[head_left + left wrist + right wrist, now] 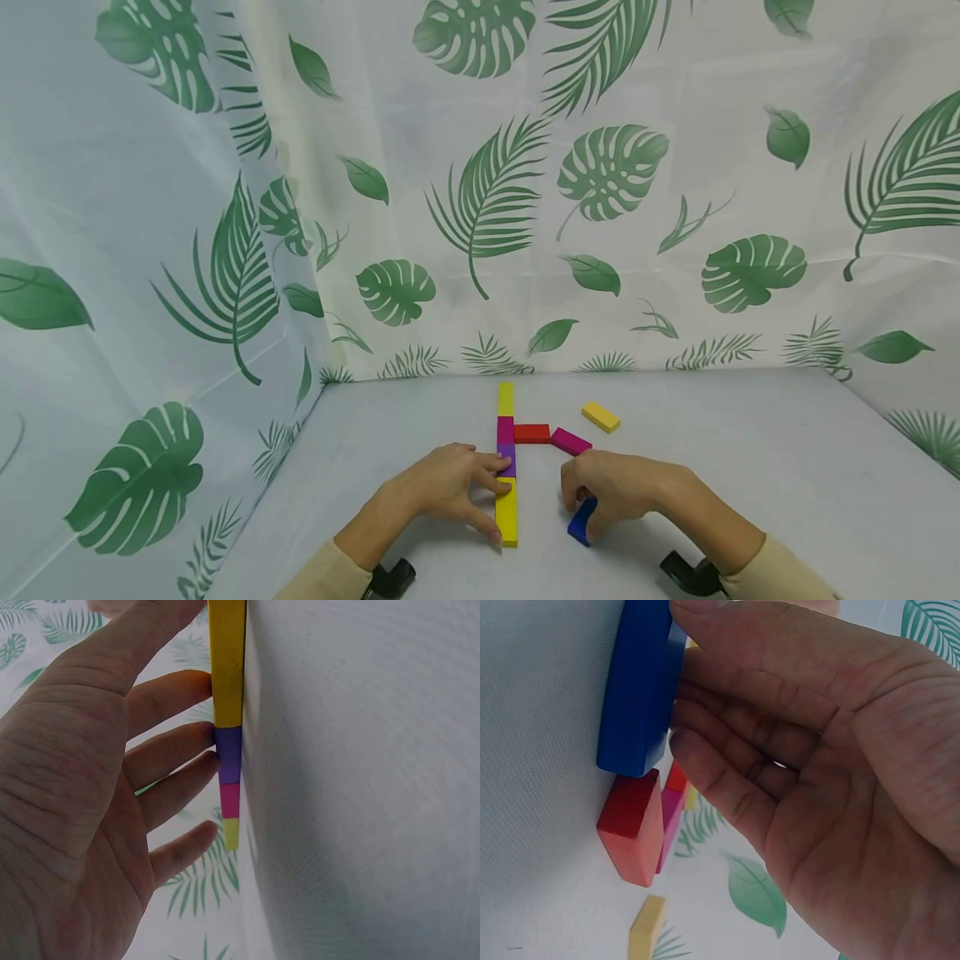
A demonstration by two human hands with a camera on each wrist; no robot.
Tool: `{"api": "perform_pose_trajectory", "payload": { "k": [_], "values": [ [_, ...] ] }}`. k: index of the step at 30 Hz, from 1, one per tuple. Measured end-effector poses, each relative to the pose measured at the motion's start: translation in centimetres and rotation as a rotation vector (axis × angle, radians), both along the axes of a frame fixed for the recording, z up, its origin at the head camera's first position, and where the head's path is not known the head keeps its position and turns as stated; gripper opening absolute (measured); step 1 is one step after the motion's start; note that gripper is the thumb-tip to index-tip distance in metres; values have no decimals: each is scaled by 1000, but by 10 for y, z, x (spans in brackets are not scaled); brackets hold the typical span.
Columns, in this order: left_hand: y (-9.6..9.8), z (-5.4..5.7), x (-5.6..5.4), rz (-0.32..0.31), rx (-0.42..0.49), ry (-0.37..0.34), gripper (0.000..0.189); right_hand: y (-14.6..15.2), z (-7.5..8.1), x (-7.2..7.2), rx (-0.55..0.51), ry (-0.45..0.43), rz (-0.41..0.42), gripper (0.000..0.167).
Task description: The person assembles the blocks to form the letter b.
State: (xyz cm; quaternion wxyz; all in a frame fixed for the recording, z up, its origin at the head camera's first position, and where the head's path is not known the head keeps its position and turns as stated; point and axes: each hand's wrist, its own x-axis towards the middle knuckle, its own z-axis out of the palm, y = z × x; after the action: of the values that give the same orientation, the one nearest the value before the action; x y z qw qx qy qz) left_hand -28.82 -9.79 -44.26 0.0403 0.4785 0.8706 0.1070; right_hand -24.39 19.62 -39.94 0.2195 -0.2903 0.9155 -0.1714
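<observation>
A straight row of blocks runs away from me: a long yellow block [507,521], a purple block [507,458], a magenta block [506,430] and a lime-yellow block [506,400]. My left hand [448,483] touches the yellow and purple blocks with extended fingertips, its thumb by the yellow block's near end. My right hand [626,487] grips a blue block [636,690] between thumb and fingers, tilted low over the table. Just beyond it is a red block [634,829], hidden behind the hand in the head view.
From the row's magenta block, another red block [532,433] extends right, followed by an angled magenta block [572,442]. A loose yellow block [601,417] lies farther back on the white table [750,450]. Leaf-patterned curtain [637,317] stands behind and at the sides.
</observation>
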Motion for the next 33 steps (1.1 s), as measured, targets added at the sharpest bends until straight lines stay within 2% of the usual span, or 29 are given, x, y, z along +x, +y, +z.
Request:
{"api": "perform_pose_trajectory", "payload": {
  "k": [13, 20, 33],
  "values": [
    [1, 0, 1, 13, -2, -12, 71, 1, -2, 0, -51, -14, 4, 37],
    [0, -1, 1, 4, 0, 3, 72, 2, -3, 0, -71, -37, 3, 36],
    [0, -1, 0, 3, -1, 0, 71, 4, -4, -1, -68, -21, 25, 37]
  ]
}}
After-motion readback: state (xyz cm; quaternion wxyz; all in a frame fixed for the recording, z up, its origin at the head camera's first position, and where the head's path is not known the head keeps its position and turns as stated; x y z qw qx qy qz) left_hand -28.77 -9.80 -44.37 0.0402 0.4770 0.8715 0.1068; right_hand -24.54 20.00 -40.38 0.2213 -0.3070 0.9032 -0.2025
